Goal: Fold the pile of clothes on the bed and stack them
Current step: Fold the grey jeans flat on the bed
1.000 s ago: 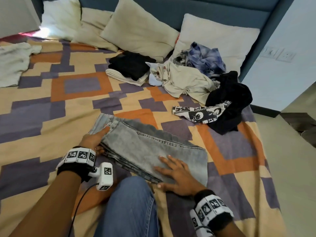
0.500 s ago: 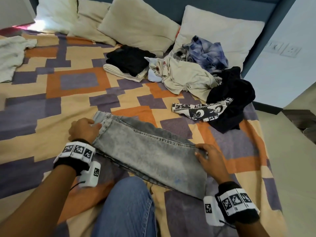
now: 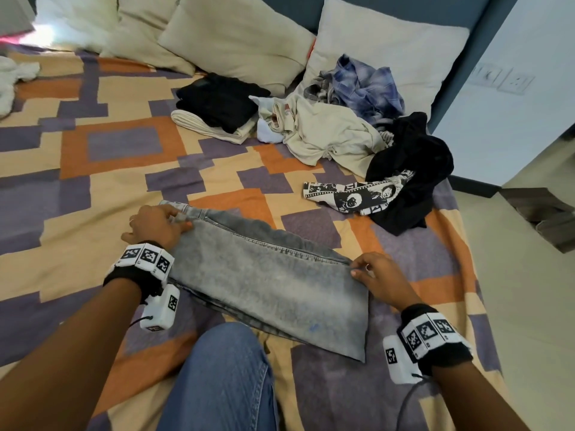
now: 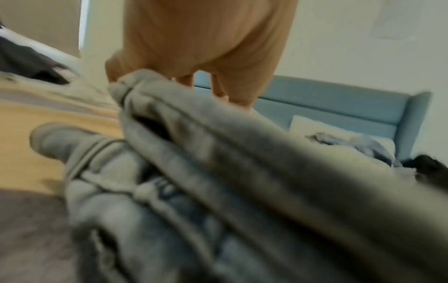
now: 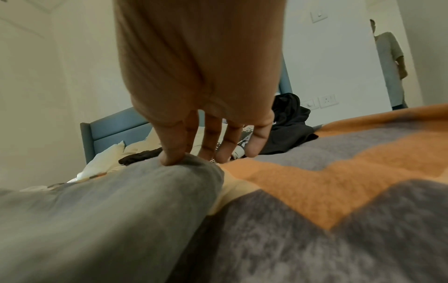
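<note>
Folded grey jeans [image 3: 267, 281] lie across the patterned bedspread [image 3: 102, 169] in front of me. My left hand [image 3: 158, 223] grips their left end; in the left wrist view its fingers [image 4: 116, 76] curl over a lifted denim edge [image 4: 218, 153]. My right hand [image 3: 373, 275] pinches the far right corner, thumb [image 5: 169, 153] on top of the grey cloth [image 5: 109, 210]. Behind lies the unfolded pile: a beige shirt [image 3: 326, 135], a blue plaid shirt [image 3: 364, 85], a black garment [image 3: 413, 169] and a black-and-white printed piece [image 3: 351, 197]. A folded black item [image 3: 217, 101] sits on a folded cream one [image 3: 205, 127].
Pillows [image 3: 236, 35] line the blue headboard. A white cloth [image 3: 12, 79] lies at the far left. My knee in blue jeans [image 3: 224, 377] rests on the bed's near edge. The bed's right edge drops to the floor [image 3: 529, 306]. A person [image 5: 390, 63] stands in a doorway.
My right hand left the middle of the jeans, where it lay flat, and slid to the far right corner. My left hand took hold of the left end.
</note>
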A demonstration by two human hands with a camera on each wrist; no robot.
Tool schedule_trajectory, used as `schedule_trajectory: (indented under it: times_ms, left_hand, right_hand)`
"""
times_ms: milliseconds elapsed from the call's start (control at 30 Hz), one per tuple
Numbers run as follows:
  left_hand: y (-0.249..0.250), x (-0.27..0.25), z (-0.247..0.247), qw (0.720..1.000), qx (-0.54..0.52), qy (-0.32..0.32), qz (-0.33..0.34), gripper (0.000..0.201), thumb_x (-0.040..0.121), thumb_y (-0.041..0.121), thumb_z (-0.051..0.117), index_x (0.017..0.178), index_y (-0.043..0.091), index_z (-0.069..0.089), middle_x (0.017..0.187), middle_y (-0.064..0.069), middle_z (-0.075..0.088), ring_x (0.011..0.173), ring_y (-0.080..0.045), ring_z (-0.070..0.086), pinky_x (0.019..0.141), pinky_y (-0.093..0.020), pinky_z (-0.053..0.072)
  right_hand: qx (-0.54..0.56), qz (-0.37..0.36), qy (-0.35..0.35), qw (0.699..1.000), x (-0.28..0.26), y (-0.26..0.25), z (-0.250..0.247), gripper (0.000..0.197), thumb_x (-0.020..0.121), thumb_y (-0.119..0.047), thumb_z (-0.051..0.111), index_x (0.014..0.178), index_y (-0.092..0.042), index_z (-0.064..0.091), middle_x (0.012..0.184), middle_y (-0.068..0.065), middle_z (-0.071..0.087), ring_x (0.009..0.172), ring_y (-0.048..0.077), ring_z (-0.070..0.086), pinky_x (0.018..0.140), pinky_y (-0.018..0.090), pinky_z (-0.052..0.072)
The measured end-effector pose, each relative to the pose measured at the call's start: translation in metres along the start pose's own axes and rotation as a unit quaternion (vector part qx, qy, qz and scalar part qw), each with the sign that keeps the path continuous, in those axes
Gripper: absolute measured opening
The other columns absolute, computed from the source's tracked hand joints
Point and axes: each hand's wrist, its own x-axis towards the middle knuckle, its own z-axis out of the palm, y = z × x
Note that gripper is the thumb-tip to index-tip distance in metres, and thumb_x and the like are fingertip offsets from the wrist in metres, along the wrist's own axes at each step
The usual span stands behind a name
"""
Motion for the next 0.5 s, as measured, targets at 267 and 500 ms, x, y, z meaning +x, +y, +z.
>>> schedule_trajectory:
  times_ms: [267, 500]
  left_hand:
    - [0.005, 0.008, -0.004, 0.998, 0.033, -0.008, 0.043, 0.03, 0.087, 0.034, 0.07, 0.111, 0.018, 0.064, 0.115, -0.02, 0.064, 0.106, -0.042, 0.058, 0.091, -0.051, 0.048]
    - [-0.018, 0.011, 0.005, 0.98, 0.161, -0.115, -0.002, 0.105, 0.075, 0.074, 0.058, 0.15, 0.011, 0.021, 0.147, -0.032, 0.03, 0.133, -0.047, 0.032, 0.109, -0.053, 0.028]
  right_hand:
    - [0.039, 0.085, 0.023, 0.995, 0.002, 0.01, 0.008, 0.015, 0.093, -0.02, 0.065, 0.081, -0.026, 0.057, 0.094, 0.008, 0.064, 0.085, 0.022, 0.059, 0.074, 0.03, 0.042]
    - [0.358, 0.284, 0.105, 0.883, -0.048, -0.005, 0.041, 0.032, 0.084, -0.046, 0.073, 0.069, -0.019, 0.065, 0.077, 0.003, 0.071, 0.08, 0.026, 0.068, 0.073, 0.044, 0.058]
